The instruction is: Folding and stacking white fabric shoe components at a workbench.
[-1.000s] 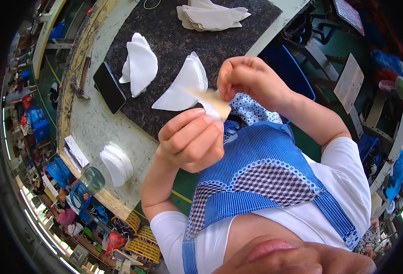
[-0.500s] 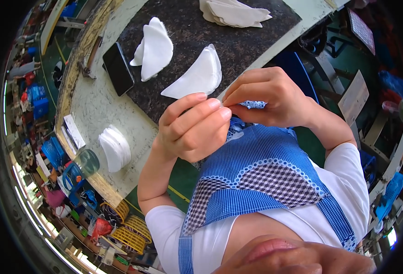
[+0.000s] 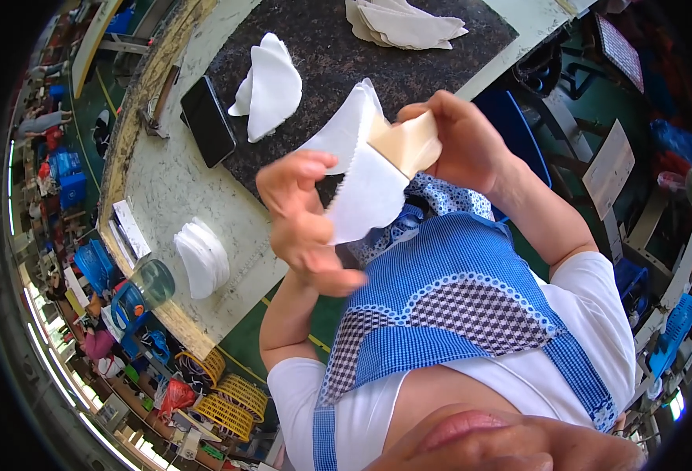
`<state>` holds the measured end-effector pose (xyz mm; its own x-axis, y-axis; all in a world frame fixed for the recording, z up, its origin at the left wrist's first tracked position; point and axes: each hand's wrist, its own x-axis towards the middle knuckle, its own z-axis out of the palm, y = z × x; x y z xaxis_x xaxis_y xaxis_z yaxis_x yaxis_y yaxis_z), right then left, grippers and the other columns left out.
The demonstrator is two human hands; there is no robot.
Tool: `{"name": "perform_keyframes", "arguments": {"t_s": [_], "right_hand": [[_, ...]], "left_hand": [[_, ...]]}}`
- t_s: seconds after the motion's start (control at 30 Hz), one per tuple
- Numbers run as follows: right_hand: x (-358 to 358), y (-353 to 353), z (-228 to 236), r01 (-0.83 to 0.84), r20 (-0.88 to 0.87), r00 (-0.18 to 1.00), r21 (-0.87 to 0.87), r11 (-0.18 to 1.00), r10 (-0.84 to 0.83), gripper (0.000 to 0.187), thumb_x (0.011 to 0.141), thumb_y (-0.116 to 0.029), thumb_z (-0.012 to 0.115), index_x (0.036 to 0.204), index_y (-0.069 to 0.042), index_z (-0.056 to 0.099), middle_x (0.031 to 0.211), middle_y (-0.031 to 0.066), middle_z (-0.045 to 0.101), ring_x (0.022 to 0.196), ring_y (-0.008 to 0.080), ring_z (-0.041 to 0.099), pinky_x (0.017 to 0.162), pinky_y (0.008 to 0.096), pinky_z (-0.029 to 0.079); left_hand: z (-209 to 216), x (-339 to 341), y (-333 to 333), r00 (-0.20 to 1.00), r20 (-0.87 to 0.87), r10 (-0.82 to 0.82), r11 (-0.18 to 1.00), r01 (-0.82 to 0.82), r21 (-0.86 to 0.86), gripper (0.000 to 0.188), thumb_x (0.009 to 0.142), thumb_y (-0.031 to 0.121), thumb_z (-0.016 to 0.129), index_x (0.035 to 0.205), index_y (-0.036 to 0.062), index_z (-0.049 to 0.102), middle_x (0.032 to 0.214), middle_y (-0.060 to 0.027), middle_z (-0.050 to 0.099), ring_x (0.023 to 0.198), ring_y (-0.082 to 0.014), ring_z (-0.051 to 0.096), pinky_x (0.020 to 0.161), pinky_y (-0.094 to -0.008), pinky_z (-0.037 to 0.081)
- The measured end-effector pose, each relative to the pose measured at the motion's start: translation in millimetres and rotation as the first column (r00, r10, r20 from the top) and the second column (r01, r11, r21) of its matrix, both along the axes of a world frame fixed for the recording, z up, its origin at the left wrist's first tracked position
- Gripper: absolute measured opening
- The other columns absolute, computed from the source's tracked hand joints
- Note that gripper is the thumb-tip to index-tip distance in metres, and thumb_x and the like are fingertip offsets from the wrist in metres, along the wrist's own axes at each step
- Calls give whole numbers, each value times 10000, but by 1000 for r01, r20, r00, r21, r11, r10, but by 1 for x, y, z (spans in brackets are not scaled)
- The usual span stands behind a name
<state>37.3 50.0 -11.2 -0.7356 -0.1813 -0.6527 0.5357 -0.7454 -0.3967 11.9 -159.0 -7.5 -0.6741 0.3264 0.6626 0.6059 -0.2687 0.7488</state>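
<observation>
My right hand (image 3: 471,145) pinches a cream sheet (image 3: 406,146) that is bent back at the upper right end of a white piece with a zigzag edge (image 3: 368,192). Whether the sheet is joined to the white piece, I cannot tell. Beside the zigzag edge, my left hand (image 3: 303,224) is open, its fingers spread and slightly blurred. Behind the held piece, a stack of white curved pieces (image 3: 334,141) lies on the dark speckled slab (image 3: 322,55), partly hidden. Another small pile of white pieces (image 3: 274,90) rests to its left.
Off-white pieces (image 3: 405,23) lie at the slab's far side. A black phone (image 3: 208,122) sits at the slab's left edge. More white pieces (image 3: 202,259) stand on the pale tabletop (image 3: 244,235), near a clear jar (image 3: 152,282). Yellow baskets (image 3: 232,404) are below left.
My hands, earlier close together at the fingertips, have moved apart. The left has opened; the right has risen with the cream sheet, and the white piece now shows between them.
</observation>
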Motion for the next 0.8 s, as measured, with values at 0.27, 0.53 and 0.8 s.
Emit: {"name": "perform_keyframes", "arguments": {"t_s": [0.27, 0.53, 0.8], "right_hand": [[47, 129, -91, 82, -404, 900, 531, 844, 167, 294, 957, -326, 577, 926, -36, 613, 862, 83, 613, 834, 181, 637, 694, 295, 517], [43, 57, -18, -183, -204, 790, 821, 540, 579, 323, 909, -312, 682, 1028, -13, 656, 857, 78, 659, 693, 119, 622, 624, 245, 497], [24, 5, -12, -339, -333, 511, 769, 542, 793, 200, 907, -211, 696, 929, -13, 711, 733, 39, 663, 631, 85, 583, 582, 224, 469]], "left_hand": [[2, -23, -25, 536, 583, -611, 624, -126, 771, 565, 927, 631, 439, 659, 152, 307, 959, -72, 531, 916, -195, 516, 819, -327, 446], [-8, 8, -33, 942, 271, 198, 905, -70, -419, 608, 969, 610, 389, 818, 57, 592, 1008, -132, 608, 622, -178, 596, 566, -233, 465], [1, 34, -45, 799, 582, 148, 884, 157, -440, 701, 840, 145, 758, 1439, 105, 394, 963, -134, 667, 736, -165, 683, 636, -248, 540]]}}
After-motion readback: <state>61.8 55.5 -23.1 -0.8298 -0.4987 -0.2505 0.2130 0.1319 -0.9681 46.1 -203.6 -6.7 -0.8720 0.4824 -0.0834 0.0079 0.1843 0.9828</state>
